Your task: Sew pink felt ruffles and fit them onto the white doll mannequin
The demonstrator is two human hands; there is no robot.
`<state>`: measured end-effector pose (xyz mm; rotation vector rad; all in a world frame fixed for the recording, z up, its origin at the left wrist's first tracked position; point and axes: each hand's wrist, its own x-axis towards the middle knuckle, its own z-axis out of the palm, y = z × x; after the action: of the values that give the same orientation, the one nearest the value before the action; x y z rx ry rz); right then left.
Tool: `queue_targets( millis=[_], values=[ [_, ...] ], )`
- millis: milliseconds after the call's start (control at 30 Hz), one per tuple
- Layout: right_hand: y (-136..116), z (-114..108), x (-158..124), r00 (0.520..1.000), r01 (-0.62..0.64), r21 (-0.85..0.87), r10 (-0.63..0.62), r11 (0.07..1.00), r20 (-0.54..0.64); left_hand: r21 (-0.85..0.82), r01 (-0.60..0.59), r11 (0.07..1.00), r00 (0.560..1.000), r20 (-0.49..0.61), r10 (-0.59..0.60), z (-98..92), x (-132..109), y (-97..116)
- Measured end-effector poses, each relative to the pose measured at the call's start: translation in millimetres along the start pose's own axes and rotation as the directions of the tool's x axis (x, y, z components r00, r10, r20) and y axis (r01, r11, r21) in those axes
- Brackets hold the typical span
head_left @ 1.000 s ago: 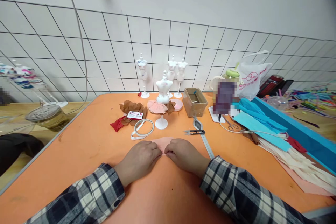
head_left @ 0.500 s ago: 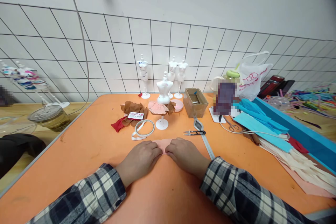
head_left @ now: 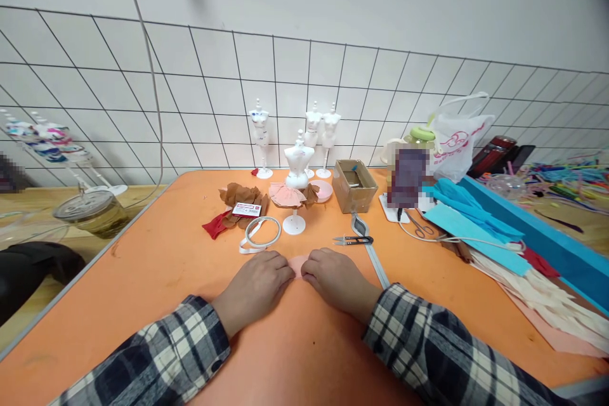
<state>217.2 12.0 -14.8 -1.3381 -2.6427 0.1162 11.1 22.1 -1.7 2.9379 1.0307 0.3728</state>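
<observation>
A piece of pink crepe paper (head_left: 298, 265) lies on the orange table between my hands, mostly covered by them. My left hand (head_left: 259, 280) pinches its left part with curled fingers. From the other side my right hand (head_left: 335, 276) grips it, thumb and fingers pressed together. Just beyond stands a small white mannequin (head_left: 299, 162) wearing a pink and brown ruffled skirt (head_left: 286, 195). Black thread snips (head_left: 353, 241) rest past my right hand. A roll of white tape (head_left: 263, 232) lies beyond my left hand.
Crumpled brown paper (head_left: 242, 195) sits at the back left. A cardboard box (head_left: 354, 187), a phone on a stand (head_left: 408, 177), scissors (head_left: 421, 226) and blue paper strips (head_left: 476, 235) occupy the right. More mannequins (head_left: 261, 139) stand along the wall. A grey tape strip (head_left: 375, 263) runs near my right wrist.
Both hands keep hold of the pink paper in almost the same spot. The paper's far edge between them shows slightly less, and the fingers have shifted a little.
</observation>
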Motion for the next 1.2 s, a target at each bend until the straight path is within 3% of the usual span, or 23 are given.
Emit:
queue_targets(
  millis=[333, 567, 800, 1200],
  values=[
    [1.0, -0.3, 0.2, 1.0, -0.019, 0.015, 0.019, 1.0, 0.006, 0.067, 0.036, 0.997, 0.997, 0.063, -0.041, 2.2, -1.0, -1.8],
    [-0.2, -2.4, 0.1, 1.0, -0.011, -0.015, 0.012, 1.0, 0.02, 0.05, 0.018, 0.999, 0.999, 0.045, -0.02, 0.7, -0.5, -1.7],
    [-0.4, -4.2, -0.2, 0.999, -0.028, 0.001, 0.028, 1.0, 0.032, 0.002, 0.093, 0.996, 0.994, 0.056, -0.093, 1.8, -0.7, -2.3],
    [0.7, -0.4, 0.3, 0.999, -0.032, 0.083, 0.034, 0.996, -0.027, -0.149, 0.072, 0.986, 0.996, 0.062, -0.064, 5.6, 0.1, -7.3]
  ],
)
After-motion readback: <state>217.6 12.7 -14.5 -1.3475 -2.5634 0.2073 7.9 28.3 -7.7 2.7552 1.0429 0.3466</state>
